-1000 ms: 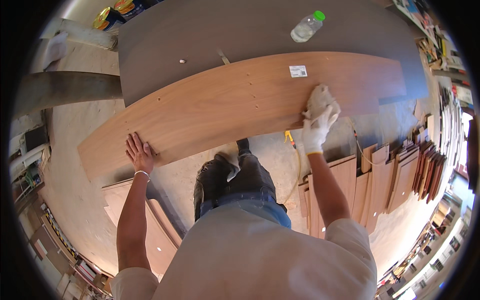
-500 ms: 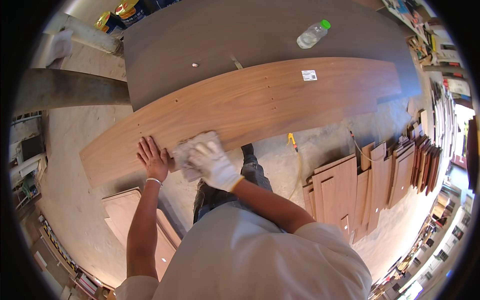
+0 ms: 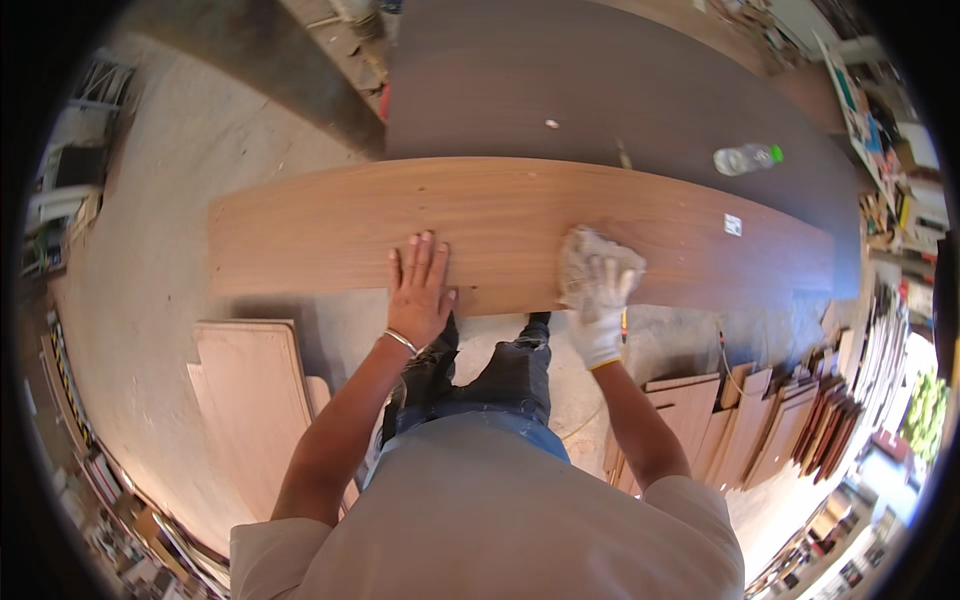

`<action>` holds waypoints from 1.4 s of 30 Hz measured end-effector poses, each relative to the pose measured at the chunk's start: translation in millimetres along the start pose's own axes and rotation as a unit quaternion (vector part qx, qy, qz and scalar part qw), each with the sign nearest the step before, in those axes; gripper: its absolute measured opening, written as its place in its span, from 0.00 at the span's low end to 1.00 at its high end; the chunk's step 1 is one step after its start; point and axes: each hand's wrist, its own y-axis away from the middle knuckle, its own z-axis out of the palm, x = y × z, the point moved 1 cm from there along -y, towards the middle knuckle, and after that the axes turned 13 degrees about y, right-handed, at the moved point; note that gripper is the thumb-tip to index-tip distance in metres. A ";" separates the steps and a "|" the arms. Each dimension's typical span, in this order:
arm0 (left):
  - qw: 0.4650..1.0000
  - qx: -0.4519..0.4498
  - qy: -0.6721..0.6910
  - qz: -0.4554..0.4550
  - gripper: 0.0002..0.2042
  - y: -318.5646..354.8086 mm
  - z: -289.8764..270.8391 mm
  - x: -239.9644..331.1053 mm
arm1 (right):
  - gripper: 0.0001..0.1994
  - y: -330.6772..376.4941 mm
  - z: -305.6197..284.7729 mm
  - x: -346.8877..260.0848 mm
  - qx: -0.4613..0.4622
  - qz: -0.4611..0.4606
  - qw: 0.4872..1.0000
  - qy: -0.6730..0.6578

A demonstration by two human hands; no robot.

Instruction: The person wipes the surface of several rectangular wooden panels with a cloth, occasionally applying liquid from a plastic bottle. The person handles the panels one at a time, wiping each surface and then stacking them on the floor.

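Wooden board [image 3: 500,215], long and with a bowed far edge, lies in front of the person across the near side of a larger dark table [image 3: 480,90]; its left end runs out past the table, over the floor [image 3: 160,260]. Pale panels [image 3: 255,370] show lower down at the left, and a row of brown panels [image 3: 775,420] at the right.

The bare left hand [image 3: 420,290] rests flat on the board by its near edge, palm down, fingers slightly spread, grasping nothing. The right hand [image 3: 602,310], in a white glove [image 3: 598,345], holds a greyish rag [image 3: 585,260] against the wood, fingers laid over it; how hard it grips, I cannot tell.

Half a second ago the rag was just beside the left hand; now it is well apart from it, right of the board's middle, and the left hand appears to sit farther in from the board's left end. I take this to mean that the rag is covering a fresh stretch of the surface in broad sweeps, with the left hand steadying the wood.

A clear bottle [image 3: 738,160] with a green cap lies on the table. Smaller still are a white label [image 3: 733,225] on the board, a wristband [image 3: 402,342] and a whitish scrap [image 3: 551,124] on the table.
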 end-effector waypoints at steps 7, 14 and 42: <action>0.995 -0.004 -0.011 -0.101 0.38 107.3 -17.1 -45.3 | 0.23 -83.0 10.0 -201.3 -0.044 -0.244 0.964 -0.096; 0.885 0.106 0.042 -0.452 0.27 250.7 8.5 -122.7 | 0.21 -122.5 37.7 -359.2 -0.073 -0.404 0.906 -0.101; 0.971 0.224 0.054 -0.068 0.12 121.0 -98.9 -127.3 | 0.26 -101.6 -14.1 -219.2 -0.137 -0.289 0.939 -0.131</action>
